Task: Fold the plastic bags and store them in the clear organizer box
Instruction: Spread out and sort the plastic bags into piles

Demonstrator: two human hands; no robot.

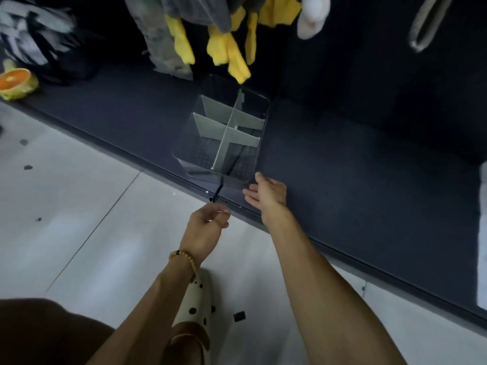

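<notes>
1. the box (224,135), clear with pale dividers, sits on the dark desk (355,154) near its front edge, below blurred yellow bags (226,52) and a grey bag (166,40).
2. the right hand (266,192) reaches to the box's near right corner, fingers (250,196) straight and loosely spread, just beside or touching the wall; which one cannot be told.
3. the left hand (208,225) hovers over the desk's edge, fingers curled toward the thumb; whether it pinches anything cannot be told.
4. a beaded bracelet (184,259) circles the left wrist.
5. an orange half (14,79) lies far left.
</notes>
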